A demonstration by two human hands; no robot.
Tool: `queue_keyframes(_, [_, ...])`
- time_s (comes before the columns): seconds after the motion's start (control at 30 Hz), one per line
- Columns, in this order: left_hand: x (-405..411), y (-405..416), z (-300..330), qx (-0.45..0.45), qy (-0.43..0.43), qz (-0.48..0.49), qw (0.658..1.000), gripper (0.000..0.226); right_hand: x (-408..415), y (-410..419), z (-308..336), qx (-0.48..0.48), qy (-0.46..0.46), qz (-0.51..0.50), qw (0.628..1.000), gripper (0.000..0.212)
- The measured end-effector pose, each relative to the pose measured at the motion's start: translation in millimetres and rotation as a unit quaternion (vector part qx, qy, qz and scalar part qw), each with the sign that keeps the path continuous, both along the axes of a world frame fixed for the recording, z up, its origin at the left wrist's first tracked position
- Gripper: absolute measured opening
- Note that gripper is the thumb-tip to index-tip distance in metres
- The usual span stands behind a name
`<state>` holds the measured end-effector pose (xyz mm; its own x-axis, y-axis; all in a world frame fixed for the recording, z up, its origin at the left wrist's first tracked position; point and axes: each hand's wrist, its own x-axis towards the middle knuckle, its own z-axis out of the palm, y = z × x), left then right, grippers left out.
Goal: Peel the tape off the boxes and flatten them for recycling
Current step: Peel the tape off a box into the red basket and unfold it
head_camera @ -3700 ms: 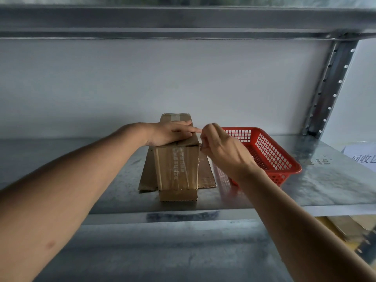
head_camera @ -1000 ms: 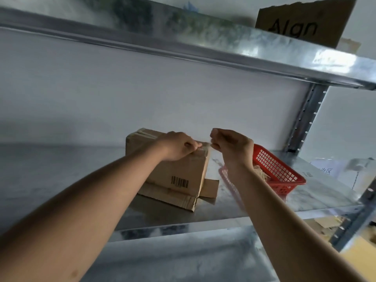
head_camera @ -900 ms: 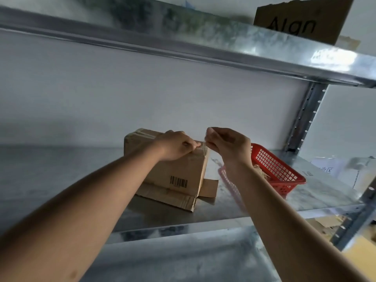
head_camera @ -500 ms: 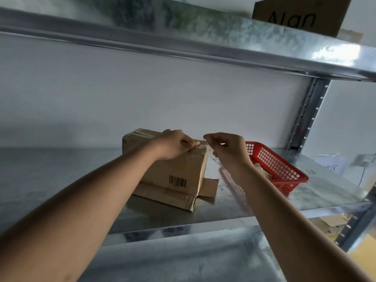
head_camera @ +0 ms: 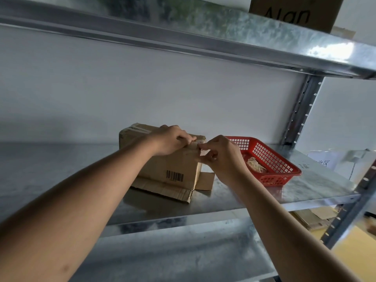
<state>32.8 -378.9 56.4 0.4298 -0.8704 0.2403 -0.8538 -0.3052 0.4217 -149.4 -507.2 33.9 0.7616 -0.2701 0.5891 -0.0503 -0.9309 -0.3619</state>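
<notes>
A brown cardboard box (head_camera: 173, 169) with a barcode on its front stands on the metal shelf (head_camera: 305, 188), its bottom flaps splayed under it. My left hand (head_camera: 173, 140) presses down on the box's top near the right edge, fingers curled. My right hand (head_camera: 219, 155) is at the box's upper right corner, thumb and forefinger pinched on the end of the clear tape (head_camera: 198, 146) there. More tape crosses the top left corner (head_camera: 138, 129).
A red plastic basket (head_camera: 268, 159) holding crumpled tape sits right of the box. An upper shelf carries a cardboard box (head_camera: 295, 13). A steel upright (head_camera: 301, 110) stands at the back right. Flat cardboard (head_camera: 313, 218) lies below.
My right hand has come down from beside the box's top edge to its upper right corner. The left hand stays on the box. The view has shifted slightly.
</notes>
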Motion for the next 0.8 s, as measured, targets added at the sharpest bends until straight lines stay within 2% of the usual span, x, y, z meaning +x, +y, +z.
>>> queue_keyframes(0.1, [-3.3, 1.3, -0.2, 0.005, -0.006, -0.004, 1.0, 0.038, -3.6, 1.0, 0.0, -0.015, -0.041, -0.016, 0.999, 0.018])
queue_keyframes(0.23, [-6.1, 3.3, -0.5, 0.005, -0.026, 0.001, 1.0, 0.041, -10.4, 7.3, -3.0, 0.001, -0.102, -0.008, 0.995, 0.02])
queue_keyframes(0.33, [-6.8, 3.1, -0.3, 0.004, -0.012, 0.006, 1.0, 0.04, -14.4, 8.3, -10.7, 0.111, -0.137, 0.009, 0.984, 0.023])
queue_keyframes(0.43, [-6.2, 2.0, 0.4, 0.02, -0.01, 0.023, 0.999, 0.04, -15.3, 8.0, -16.0, 0.24, -0.125, 0.044, 0.962, 0.049])
queue_keyframes(0.47, [-6.4, 1.7, 0.4, 0.024, -0.007, 0.026, 0.999, 0.039, -15.0, 7.4, -16.4, 0.279, -0.122, 0.047, 0.951, 0.045])
queue_keyframes(0.53, [-6.6, 1.2, 0.2, 0.025, -0.004, 0.026, 0.999, 0.039, -14.4, 5.4, -16.1, 0.322, -0.127, 0.04, 0.937, 0.022])
queue_keyframes(0.6, [-7.4, 1.2, 0.3, 0.022, -0.004, 0.023, 0.999, 0.039, -14.4, 3.2, -16.6, 0.307, -0.123, 0.024, 0.943, 0.01])
queue_keyframes(0.7, [-8.4, 1.4, 1.0, 0.024, 0.004, 0.025, 0.999, 0.038, -13.9, 3.0, -17.3, 0.25, -0.116, 0.001, 0.961, 0.008])
queue_keyframes(0.8, [-9.8, 1.9, 1.5, 0.023, 0.009, 0.026, 0.999, 0.039, -13.3, 8.3, -17.0, 0.234, -0.12, -0.022, 0.965, 0.004])
